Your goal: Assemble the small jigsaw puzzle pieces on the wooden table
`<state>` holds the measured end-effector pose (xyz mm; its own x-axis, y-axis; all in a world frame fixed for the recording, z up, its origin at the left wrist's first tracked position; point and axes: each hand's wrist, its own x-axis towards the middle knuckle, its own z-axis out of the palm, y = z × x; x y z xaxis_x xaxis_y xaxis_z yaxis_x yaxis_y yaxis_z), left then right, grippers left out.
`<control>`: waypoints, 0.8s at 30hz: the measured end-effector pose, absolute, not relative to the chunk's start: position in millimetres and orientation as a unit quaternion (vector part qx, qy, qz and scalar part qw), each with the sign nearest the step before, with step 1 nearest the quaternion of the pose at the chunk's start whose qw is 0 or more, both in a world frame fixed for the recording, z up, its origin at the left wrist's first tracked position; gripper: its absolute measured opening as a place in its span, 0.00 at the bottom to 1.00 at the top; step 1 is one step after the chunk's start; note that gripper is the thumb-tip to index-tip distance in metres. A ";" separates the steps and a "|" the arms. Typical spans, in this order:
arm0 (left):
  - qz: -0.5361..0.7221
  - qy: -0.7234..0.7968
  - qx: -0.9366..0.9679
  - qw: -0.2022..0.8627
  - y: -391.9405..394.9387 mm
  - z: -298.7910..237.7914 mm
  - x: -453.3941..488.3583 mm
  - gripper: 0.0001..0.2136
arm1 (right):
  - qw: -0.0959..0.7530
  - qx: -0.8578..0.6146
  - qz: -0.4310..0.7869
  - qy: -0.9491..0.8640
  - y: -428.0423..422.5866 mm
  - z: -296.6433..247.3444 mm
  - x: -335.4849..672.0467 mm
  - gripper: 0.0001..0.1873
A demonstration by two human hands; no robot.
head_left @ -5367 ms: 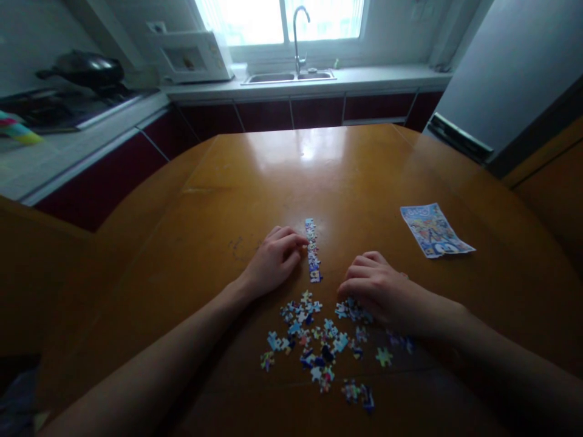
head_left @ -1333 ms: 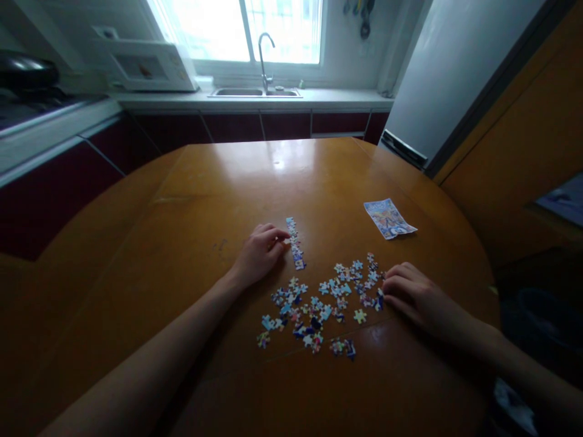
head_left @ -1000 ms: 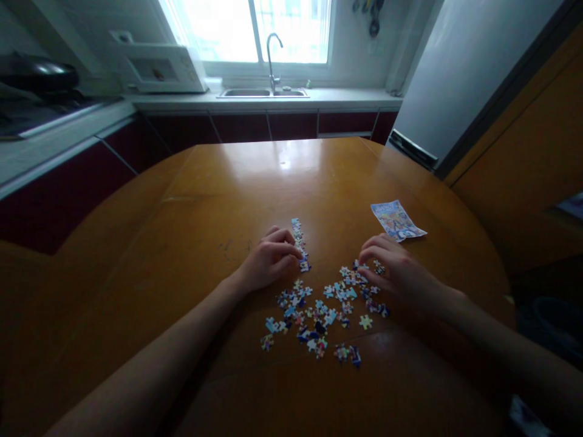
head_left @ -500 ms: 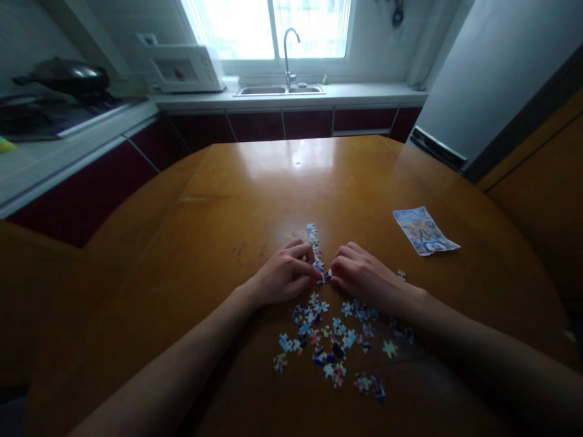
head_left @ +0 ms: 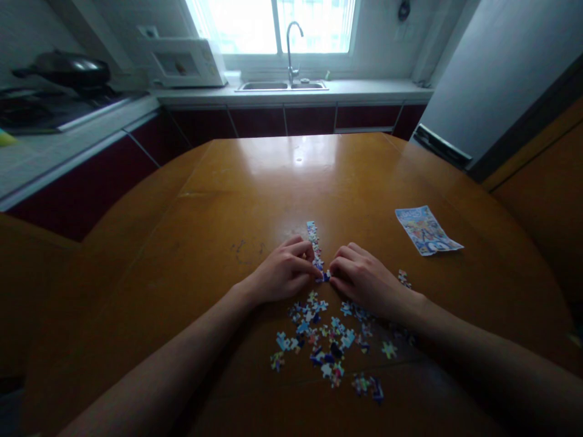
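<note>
A short strip of joined puzzle pieces (head_left: 313,240) lies upright in the middle of the round wooden table (head_left: 255,182). My left hand (head_left: 283,272) rests beside its lower end, fingers curled and pinched against the strip. My right hand (head_left: 359,276) faces it from the other side, fingers curled, its tips pressing a small piece (head_left: 325,277) at the strip's lower end. Several loose puzzle pieces (head_left: 324,340) lie scattered just in front of both hands, some partly under my right wrist.
A printed picture leaflet (head_left: 427,229) lies on the table to the right. Beyond the table run a counter with a sink and tap (head_left: 291,48), a white microwave (head_left: 182,60) and a black wok (head_left: 73,68) on the hob. A grey fridge (head_left: 492,73) stands at the right.
My right hand came from the loose pieces on the right over to the lower end of the strip and met my left hand there. The left hand stayed by the strip.
</note>
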<state>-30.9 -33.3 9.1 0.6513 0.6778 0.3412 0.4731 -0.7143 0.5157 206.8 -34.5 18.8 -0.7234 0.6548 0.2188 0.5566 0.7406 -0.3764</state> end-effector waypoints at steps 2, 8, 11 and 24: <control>0.262 0.323 0.888 0.196 -33.1 8.9 -30.7 0.12 | 0.171 -0.333 0.138 -0.917 -34.2 18.8 206.9 0.04; 0.265 0.319 0.888 0.198 -33.3 9.7 -29.9 0.11 | 0.187 -0.329 0.144 -0.914 -33.2 20.0 209.5 0.06; 0.262 0.321 0.888 0.200 -33.3 9.5 -30.3 0.11 | 0.214 -0.327 0.163 -0.906 -33.6 17.9 209.9 0.08; 0.257 0.327 0.887 0.201 -33.8 7.5 -32.1 0.12 | 0.220 -0.316 0.162 -0.909 -34.2 13.5 204.9 0.12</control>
